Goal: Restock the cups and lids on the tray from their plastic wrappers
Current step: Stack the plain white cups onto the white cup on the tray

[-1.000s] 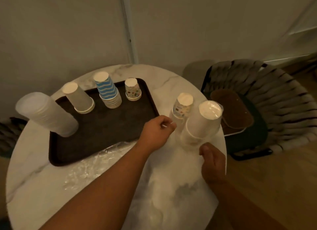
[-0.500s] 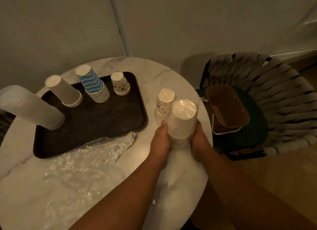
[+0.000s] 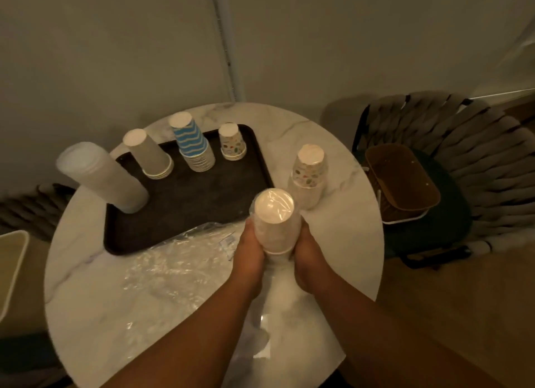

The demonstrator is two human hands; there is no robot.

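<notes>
**Wrapped cups held over marble table**

A wrapped stack (image 3: 273, 225) of white cups is gripped upside down between both hands, the left hand (image 3: 251, 248) curled round its 9 o'clock side and the right hand (image 3: 307, 250) round its 3 o'clock side, above the round table (image 3: 95, 301). The tray (image 3: 185, 214) is seen at 10 o'clock from the stack, with a frosted sleeve (image 3: 101, 176), plain cups (image 3: 149, 153), blue cups (image 3: 192, 144) and a short dotted stack (image 3: 232, 142) stood on it. A second dotted stack (image 3: 308, 173), in plastic, is stood on the table just at 1 o'clock from the hands. Loose wrapper (image 3: 173, 269) is spread at 8 o'clock, and a brown basket (image 3: 402, 182) is set on a chair (image 3: 474, 156) at 3 o'clock
</notes>
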